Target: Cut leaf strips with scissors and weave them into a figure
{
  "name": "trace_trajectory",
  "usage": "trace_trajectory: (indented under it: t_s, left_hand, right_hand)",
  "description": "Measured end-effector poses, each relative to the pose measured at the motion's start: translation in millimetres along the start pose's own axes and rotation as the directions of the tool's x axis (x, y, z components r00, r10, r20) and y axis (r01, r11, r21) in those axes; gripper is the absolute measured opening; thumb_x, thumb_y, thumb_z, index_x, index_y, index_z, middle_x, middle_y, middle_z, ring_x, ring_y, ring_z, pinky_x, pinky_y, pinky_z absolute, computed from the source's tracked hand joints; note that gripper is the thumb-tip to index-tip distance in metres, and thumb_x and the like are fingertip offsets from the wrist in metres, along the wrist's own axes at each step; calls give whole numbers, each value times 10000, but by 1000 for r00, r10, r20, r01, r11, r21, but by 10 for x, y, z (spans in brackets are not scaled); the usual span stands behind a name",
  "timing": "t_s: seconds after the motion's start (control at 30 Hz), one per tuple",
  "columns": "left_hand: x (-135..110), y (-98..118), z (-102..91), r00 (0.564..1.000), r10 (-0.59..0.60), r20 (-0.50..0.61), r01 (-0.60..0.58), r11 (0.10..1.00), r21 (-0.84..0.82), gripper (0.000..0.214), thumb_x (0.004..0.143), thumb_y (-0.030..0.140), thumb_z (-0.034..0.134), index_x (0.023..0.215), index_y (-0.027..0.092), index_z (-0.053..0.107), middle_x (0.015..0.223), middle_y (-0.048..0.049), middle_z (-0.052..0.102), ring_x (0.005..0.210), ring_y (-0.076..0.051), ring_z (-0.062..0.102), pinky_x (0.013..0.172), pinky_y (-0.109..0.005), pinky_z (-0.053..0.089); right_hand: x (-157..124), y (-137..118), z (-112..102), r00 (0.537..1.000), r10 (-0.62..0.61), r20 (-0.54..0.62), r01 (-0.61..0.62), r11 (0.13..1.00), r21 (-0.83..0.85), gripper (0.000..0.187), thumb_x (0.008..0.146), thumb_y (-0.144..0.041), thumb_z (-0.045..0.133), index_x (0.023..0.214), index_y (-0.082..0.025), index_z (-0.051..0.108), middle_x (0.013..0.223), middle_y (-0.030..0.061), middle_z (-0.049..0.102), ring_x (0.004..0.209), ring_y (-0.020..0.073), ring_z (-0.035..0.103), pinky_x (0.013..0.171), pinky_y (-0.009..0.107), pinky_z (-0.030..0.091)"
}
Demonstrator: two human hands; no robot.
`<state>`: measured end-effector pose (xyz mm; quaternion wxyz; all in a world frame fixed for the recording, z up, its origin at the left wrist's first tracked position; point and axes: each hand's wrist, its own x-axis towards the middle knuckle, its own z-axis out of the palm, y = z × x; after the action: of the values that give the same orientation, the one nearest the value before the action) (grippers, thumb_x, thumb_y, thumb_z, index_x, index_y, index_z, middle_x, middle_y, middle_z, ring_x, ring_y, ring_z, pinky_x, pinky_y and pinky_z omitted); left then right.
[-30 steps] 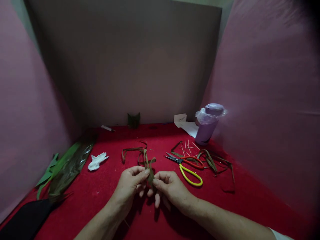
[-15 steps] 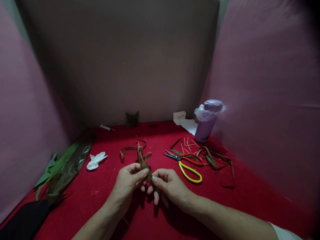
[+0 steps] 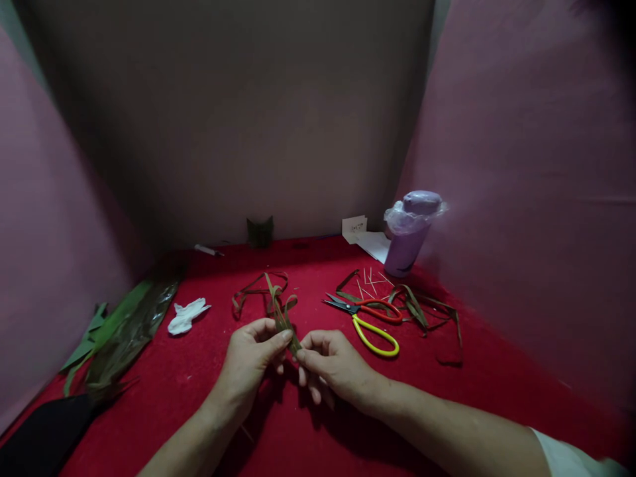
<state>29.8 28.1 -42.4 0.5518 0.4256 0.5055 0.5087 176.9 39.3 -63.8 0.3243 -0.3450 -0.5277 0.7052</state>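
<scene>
Between my two hands is a small bundle of green-brown leaf strips [image 3: 283, 320], with narrow loops standing up from its far end. My left hand [image 3: 258, 348] pinches it between thumb and fingers along its left side. At the near end, the thumb and forefinger of my right hand [image 3: 330, 363] close on the same bundle, its other fingers curled below. Part of the bundle is hidden by the fingers. Just beyond, a loose brown leaf strip [image 3: 248, 291] curls on the red cloth. To the right lie scissors [image 3: 365, 318] with one red and one yellow handle, blades slightly apart.
Thin sticks [image 3: 370, 281] and cut leaf strips [image 3: 417, 311] lie behind the scissors. A purple bin [image 3: 406, 248] with a plastic liner stands back right beside white papers [image 3: 372, 245]. Leftward are crumpled tissue [image 3: 187, 315], bagged leaves [image 3: 132, 338] and a dark object [image 3: 47, 434].
The whole view has shifted slightly, so things sit a little higher and further left. Both hands keep their pinch on the leaf bundle, which has barely turned.
</scene>
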Motion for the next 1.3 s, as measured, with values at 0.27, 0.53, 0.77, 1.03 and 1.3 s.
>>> trace_trajectory:
  t_s: [0.27, 0.53, 0.77, 1.03, 1.3]
  left_hand:
    - [10, -6, -33, 1000, 10, 20, -10, 1000, -4, 172, 657, 251, 715, 652, 126, 597, 495, 36, 557, 399, -47, 451, 391, -159, 368]
    - [-5, 9, 5, 997, 15, 79, -14, 1000, -11, 183, 635, 250, 731, 689, 129, 605, 536, 25, 586, 427, -67, 496, 426, -184, 403]
    - [-26, 21, 8, 999, 14, 49, -14, 1000, -8, 167, 660, 255, 710, 717, 138, 604, 512, 34, 589, 416, -71, 507, 423, -180, 404]
    - [-31, 58, 32, 1000, 12, 29, -12, 1000, 2, 178, 606, 215, 739, 691, 128, 610, 501, 34, 590, 404, -76, 508, 401, -182, 411]
    - [-41, 67, 40, 999, 37, 9, -36, 999, -21, 208, 626, 216, 722, 793, 137, 627, 589, 19, 617, 485, -92, 549, 467, -200, 451]
  right_hand:
    - [-6, 0, 1, 1000, -6, 25, 6, 1000, 12, 245, 722, -389, 566, 710, -163, 471, 512, -45, 578, 290, 53, 475, 222, 110, 300]
    - [0, 19, 23, 999, -36, -2, 36, 999, 30, 259, 736, -397, 560, 706, -147, 500, 520, -37, 576, 296, 48, 471, 224, 108, 309]
    - [-6, 23, 34, 1000, -15, -26, 15, 1000, 22, 221, 698, -351, 583, 681, -148, 498, 529, -38, 568, 308, 46, 472, 226, 108, 315]
    - [-22, 39, 23, 1000, -7, -17, 7, 1000, -13, 241, 707, -381, 574, 689, -153, 497, 537, -41, 565, 311, 43, 467, 237, 111, 303]
    - [-26, 54, 36, 998, -42, -51, 41, 999, -15, 235, 750, -379, 542, 728, -146, 516, 540, -37, 565, 308, 40, 453, 243, 113, 291]
